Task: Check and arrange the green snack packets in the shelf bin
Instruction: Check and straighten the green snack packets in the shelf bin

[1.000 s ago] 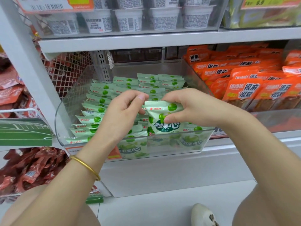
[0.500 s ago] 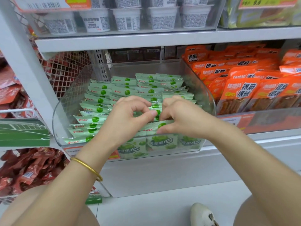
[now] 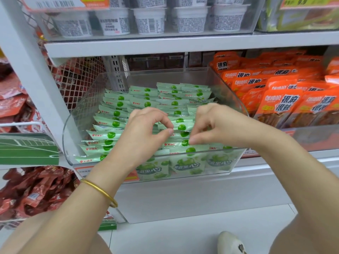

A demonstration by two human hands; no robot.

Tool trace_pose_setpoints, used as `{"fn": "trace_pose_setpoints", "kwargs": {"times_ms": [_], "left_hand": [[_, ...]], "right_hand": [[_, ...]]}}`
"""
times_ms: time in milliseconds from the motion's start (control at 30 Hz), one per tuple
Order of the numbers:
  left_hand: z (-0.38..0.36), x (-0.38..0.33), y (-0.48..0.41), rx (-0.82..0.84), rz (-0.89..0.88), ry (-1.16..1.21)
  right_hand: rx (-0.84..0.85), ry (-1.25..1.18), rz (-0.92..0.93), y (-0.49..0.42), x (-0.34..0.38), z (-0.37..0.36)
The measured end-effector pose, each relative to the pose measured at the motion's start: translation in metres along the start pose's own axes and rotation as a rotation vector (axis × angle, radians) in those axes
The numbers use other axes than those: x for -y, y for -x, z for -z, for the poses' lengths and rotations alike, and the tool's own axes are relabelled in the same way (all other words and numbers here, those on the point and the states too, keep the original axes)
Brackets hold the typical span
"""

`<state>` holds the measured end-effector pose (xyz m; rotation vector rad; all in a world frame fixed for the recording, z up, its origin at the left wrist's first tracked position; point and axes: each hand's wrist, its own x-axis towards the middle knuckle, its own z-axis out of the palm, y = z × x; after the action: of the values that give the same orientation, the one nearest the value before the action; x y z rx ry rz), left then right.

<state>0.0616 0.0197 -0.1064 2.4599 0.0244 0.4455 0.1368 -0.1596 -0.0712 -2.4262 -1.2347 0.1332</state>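
Green snack packets [image 3: 117, 113]: stood on edge in 3 rows inside the clear shelf bin [image 3: 88, 99], rows running 6 o'clock to 12 o'clock, top seams lying 9 to 3 o'clock.

Left hand [image 3: 145, 136] at 9 o'clock of the middle-row packets [image 3: 180, 126], thumb and forefinger curled, pinching a top seam. Right hand [image 3: 220, 125] at 3 o'clock of the same spot, thumb and curled fingers pinching there too. Both about equally near, fingertips almost meeting over the front half of that row. Number of packets caught in each pinch: cannot tell.

Likely step: squaring or riffling through the middle row. Coming move probably along the row, toward 12 o'clock or back to 6, so seams best kept level 9 to 3 and not twisted. Left row, at 9 o'clock, fanned loosely and probably not yet straightened.

Thin glossy film by the look of it, likely slippery and quick to crease. Bin resting on a white shelf [image 3: 183, 195], low front wall at 6 o'clock with packet faces showing through. Orange packets [image 3: 280, 105] just beside at 3 o'clock, white cups [image 3: 150, 21] on the shelf above at 12 o'clock, red packets [image 3: 36, 187] at 8 o'clock. Open gap over the bin, seemingly enough for both hands. Gold bangle [image 3: 100, 191] on the left wrist.
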Motion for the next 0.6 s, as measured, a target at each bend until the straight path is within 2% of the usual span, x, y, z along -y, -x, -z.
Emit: {"fn": "trace_pose_setpoints", "kwargs": {"times_ms": [33,100,167,333,500,600], "left_hand": [[0.000,0.001,-0.001,-0.010,-0.008,-0.003],[0.002,0.003,-0.002,-0.026,-0.007,0.007],[0.004,0.004,-0.003,-0.014,-0.006,0.009],[0.006,0.009,-0.002,0.145,-0.033,-0.070],[0.008,0.010,-0.003,0.190,-0.054,-0.105],[0.008,0.009,-0.003,0.206,-0.037,-0.112]], "right_hand": [[-0.063,-0.062,-0.016,-0.001,0.001,0.004],[-0.110,-0.032,-0.010,-0.005,0.002,0.003],[-0.063,0.086,0.015,-0.010,0.003,-0.006],[0.008,0.258,0.036,-0.018,0.002,-0.016],[-0.059,0.135,0.093,-0.018,-0.001,-0.020],[-0.062,-0.001,0.046,-0.018,-0.003,-0.020]]}}
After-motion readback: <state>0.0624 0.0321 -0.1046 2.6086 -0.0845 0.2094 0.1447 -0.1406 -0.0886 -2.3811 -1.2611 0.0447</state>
